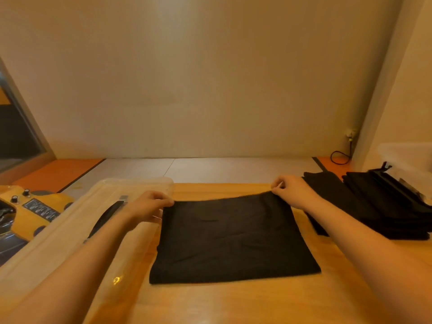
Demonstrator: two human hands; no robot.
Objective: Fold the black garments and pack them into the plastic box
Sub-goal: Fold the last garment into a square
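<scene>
A black garment point(231, 239) lies flat as a folded rectangle on the wooden table point(233, 302). My left hand point(149, 206) pinches its far left corner. My right hand point(289, 187) pinches its far right corner, lifting that edge slightly. To the left stands the clear plastic box point(70, 230), with a dark handle-like strip visible on it; my left forearm reaches across it. Stacks of black garments point(374, 206) lie on the table at the right.
A yellow device with knobs point(35, 213) sits at the far left beside the box. Another clear plastic container point(406, 157) stands behind the stacks at the right. A black cable point(339, 157) runs from a wall socket. Beyond the table is a plain wall.
</scene>
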